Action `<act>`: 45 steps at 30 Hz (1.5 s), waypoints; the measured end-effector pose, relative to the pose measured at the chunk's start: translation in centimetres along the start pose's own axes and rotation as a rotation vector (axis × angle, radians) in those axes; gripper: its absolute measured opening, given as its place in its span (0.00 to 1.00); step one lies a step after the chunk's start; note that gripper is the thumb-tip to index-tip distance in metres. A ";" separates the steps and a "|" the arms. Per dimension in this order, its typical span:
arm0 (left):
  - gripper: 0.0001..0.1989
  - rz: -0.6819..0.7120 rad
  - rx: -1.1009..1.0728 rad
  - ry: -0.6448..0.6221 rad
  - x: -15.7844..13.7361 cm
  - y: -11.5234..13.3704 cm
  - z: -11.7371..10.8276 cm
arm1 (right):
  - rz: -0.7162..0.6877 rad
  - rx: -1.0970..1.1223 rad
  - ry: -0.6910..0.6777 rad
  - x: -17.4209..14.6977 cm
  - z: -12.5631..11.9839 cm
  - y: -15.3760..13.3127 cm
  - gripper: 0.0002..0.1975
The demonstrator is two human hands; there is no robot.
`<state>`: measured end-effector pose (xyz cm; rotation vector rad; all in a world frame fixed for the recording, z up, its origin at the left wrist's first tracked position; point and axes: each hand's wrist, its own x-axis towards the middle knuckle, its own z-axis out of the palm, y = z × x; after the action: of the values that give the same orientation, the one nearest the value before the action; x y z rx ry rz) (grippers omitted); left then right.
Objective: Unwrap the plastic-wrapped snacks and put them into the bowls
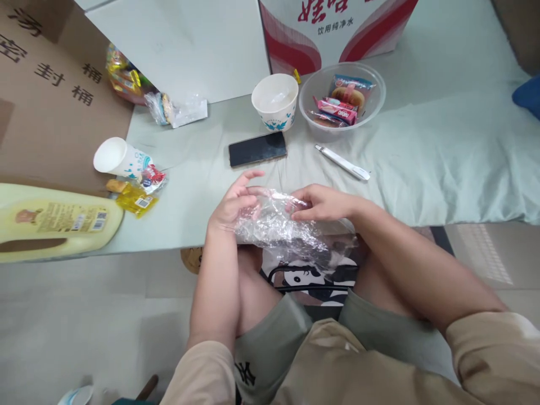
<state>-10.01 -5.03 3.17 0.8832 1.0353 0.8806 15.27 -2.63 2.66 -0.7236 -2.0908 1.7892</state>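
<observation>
While both hands worked a crumpled clear plastic bag (280,225) at the near table edge, its mouth looked only partly parted.

Left hand (234,205) lay half open against the bag's left end, fingers loosely spread, thumb side pressed to the film; right hand (321,203) pinched the upper rim, fingers curled shut on it. Bag hung between them over the lap. Judged best: pull the rims gently apart, avoid tearing. Phone (257,149) lay just beyond; snack bowl (375,84) farther right.
</observation>
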 end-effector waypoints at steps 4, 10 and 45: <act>0.31 0.077 -0.142 0.178 1.4 -0.5 -0.1 | 0.061 0.192 0.273 0.4 0.7 0.3 0.12; 0.27 -0.034 0.047 -0.030 2.8 -2.0 2.6 | 0.162 0.271 0.618 0.7 0.6 1.0 0.07; 0.29 -0.021 -0.080 0.136 1.9 -1.5 2.2 | 0.029 0.316 0.673 -1.0 0.0 1.3 0.30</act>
<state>-7.13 -4.26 1.82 0.7527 1.1172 0.9686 16.33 -3.07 1.46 -1.0757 -1.3338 1.5413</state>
